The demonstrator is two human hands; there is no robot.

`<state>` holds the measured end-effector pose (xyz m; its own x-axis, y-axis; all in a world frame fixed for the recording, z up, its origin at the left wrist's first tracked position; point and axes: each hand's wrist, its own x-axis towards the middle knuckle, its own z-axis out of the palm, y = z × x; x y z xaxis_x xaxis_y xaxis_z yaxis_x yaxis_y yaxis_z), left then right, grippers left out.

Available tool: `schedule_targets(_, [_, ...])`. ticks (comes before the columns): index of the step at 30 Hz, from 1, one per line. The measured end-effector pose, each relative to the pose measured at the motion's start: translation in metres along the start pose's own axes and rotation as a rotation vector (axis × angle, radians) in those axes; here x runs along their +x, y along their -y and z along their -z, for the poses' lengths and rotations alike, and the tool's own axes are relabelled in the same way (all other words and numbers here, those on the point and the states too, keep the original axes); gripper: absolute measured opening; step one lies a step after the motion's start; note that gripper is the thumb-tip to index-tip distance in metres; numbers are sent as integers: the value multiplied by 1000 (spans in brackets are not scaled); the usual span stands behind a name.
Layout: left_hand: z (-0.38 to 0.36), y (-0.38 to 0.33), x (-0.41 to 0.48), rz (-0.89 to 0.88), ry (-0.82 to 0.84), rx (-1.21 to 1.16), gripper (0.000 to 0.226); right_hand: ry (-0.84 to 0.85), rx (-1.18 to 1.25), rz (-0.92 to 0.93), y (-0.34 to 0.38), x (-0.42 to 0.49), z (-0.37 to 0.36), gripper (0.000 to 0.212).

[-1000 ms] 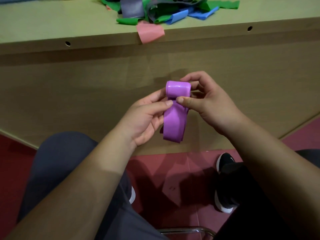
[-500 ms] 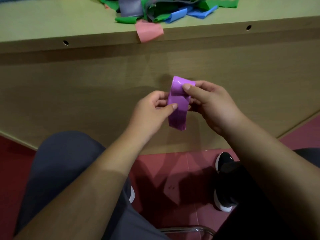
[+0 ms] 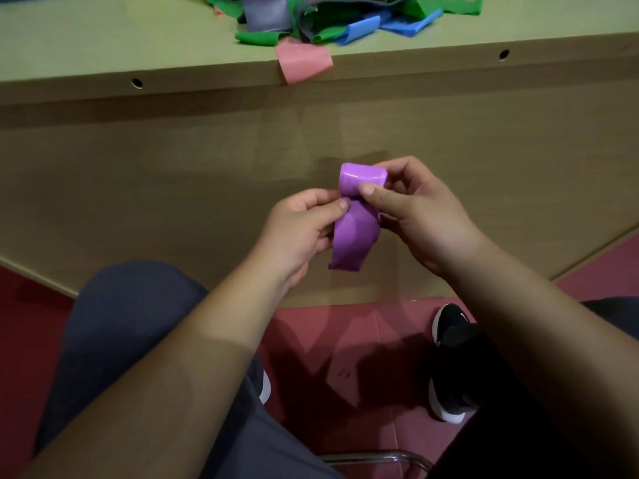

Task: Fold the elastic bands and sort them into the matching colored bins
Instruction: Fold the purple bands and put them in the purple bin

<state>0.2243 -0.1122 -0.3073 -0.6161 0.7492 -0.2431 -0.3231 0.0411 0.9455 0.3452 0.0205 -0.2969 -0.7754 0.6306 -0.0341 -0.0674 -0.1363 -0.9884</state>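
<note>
Nearest the camera, a metal chair rail [image 3: 377, 456] curves across the bottom edge, between the person's legs in grey trousers [image 3: 131, 323]. Below lies a red floor [image 3: 345, 340], with a black shoe [image 3: 449, 326] on the right.

Above the knees, both hands hold a purple band [image 3: 352, 236] in the air in front of the table's wooden front panel [image 3: 173, 184], not touching it. The left hand [image 3: 301, 229] pinches the band's left edge between thumb and curled fingers. The right hand [image 3: 425, 216] grips its upper part, thumb pressed on the front and fingers curled behind. The band's top is rolled over into a loop, and the rest hangs down flat between the hands.

Farther off, on the table [image 3: 103, 46], lies a loose pile [image 3: 328, 19] of green, blue and grey bands. A pink band [image 3: 302, 62] just beside the pile droops over the near edge.
</note>
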Motion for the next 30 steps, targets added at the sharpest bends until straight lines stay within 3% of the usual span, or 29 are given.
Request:
schedule_targets(3, [1,-3,0,42,39,-57,14,-3,-156,84,2,-4,1,27])
schedule_targets(12, [9,-17,-4,26,173,79,35,30,-420,196,4,-4,4,42])
schedule_targets(19, [10,-18,-3,-5,114,-12,37,88,-423,204,5,-6,0,47])
schedule_targets(23, [12,-19,-1,-88,90,-22,35,174,-286,141,5,-3,2,51])
schedule_targets(30, [19,-18,3,-215,120,46,47,107,-250,117,3,-3,2,42])
